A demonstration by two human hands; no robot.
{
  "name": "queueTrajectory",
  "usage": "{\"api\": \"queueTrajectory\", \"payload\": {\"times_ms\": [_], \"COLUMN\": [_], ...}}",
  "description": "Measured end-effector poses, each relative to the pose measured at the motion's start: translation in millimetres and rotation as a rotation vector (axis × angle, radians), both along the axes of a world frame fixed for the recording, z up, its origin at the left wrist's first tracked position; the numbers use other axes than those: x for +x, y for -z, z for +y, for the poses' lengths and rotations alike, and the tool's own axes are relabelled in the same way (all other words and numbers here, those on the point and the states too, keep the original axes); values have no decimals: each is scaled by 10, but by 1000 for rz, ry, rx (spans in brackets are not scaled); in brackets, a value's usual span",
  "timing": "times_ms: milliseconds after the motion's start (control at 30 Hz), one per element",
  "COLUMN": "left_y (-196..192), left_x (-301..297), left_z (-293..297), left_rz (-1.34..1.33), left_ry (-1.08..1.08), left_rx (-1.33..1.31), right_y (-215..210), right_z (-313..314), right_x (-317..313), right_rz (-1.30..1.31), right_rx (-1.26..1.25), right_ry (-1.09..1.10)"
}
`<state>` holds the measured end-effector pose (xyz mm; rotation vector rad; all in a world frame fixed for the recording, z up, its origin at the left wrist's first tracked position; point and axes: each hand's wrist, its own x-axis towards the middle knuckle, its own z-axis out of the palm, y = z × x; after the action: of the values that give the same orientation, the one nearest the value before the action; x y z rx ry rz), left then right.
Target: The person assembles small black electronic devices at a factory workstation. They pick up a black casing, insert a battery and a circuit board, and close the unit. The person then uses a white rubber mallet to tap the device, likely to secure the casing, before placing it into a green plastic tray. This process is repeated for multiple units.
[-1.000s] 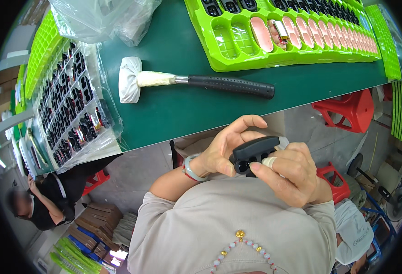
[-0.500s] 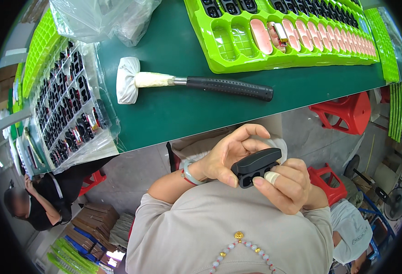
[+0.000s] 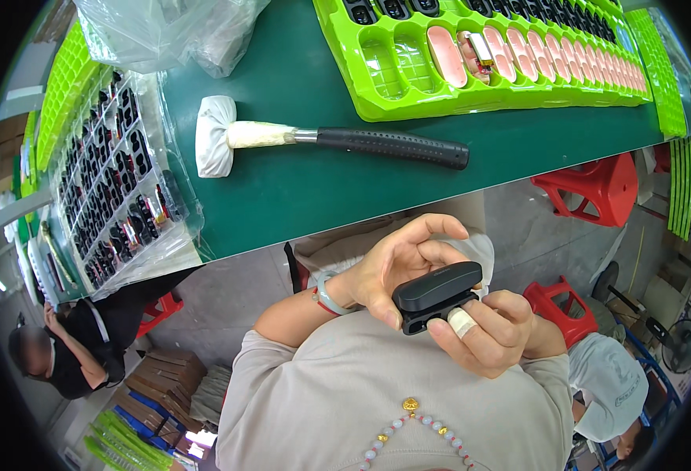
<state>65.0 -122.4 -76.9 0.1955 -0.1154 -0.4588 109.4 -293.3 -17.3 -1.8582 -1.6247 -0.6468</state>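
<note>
Held in front of my chest is a black earbud charging case (image 3: 438,287), its lid raised a little above the base. My left hand (image 3: 377,275) grips its left end, thumb at the front and the index finger curved in the air above. My right hand (image 3: 487,336), a pale wrap around one finger, pinches the base from the right and front. The fingers behind the case are partly hidden. Beyond my hands a hammer (image 3: 393,146) with a white-wrapped head and black handle lies on the green table (image 3: 283,206).
A lime-green tray (image 3: 408,110) at the back right holds pink shells (image 3: 446,56) and black case parts. At the left are a clear tray (image 3: 118,184) of black parts and a plastic bag (image 3: 177,35). Red stools (image 3: 597,188) stand beyond the table edge; two people are nearby.
The case has tipped so more of its lid top faces up, and its left end sits slightly lower. My right hand has moved down slightly. Both hands keep their hold.
</note>
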Motion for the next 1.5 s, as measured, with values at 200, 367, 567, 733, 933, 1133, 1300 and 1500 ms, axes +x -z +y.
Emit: {"api": "queueTrajectory", "payload": {"times_ms": [200,367,567,733,933,1133,1300,1500], "left_y": [-16,1,2,-1,56,76,66,42], "left_x": [7,4,36,24,15,3,7,22], "left_z": [4,-1,-8,-24,-19,-28,-25,-9], "left_rz": [39,11,-24,-25,-60,-45,-48,-17], "left_ry": [1,-7,-18,-52,-61,-64,-56,-15], "left_rx": [11,36,22,34,59,57,53,58], "right_y": [-10,-33,-80,-77,-90,-100,-93,-67], "right_z": [26,31,38,23,22,18,10,32], "right_x": [10,11,5,-7,-3,19,25,47], "right_rz": [5,-12,49,37,42,123,138,160], "right_rx": [1,5,2,-2,-18,-50,-53,-26], "right_ry": [21,30,32,34,37,24,17,13]}}
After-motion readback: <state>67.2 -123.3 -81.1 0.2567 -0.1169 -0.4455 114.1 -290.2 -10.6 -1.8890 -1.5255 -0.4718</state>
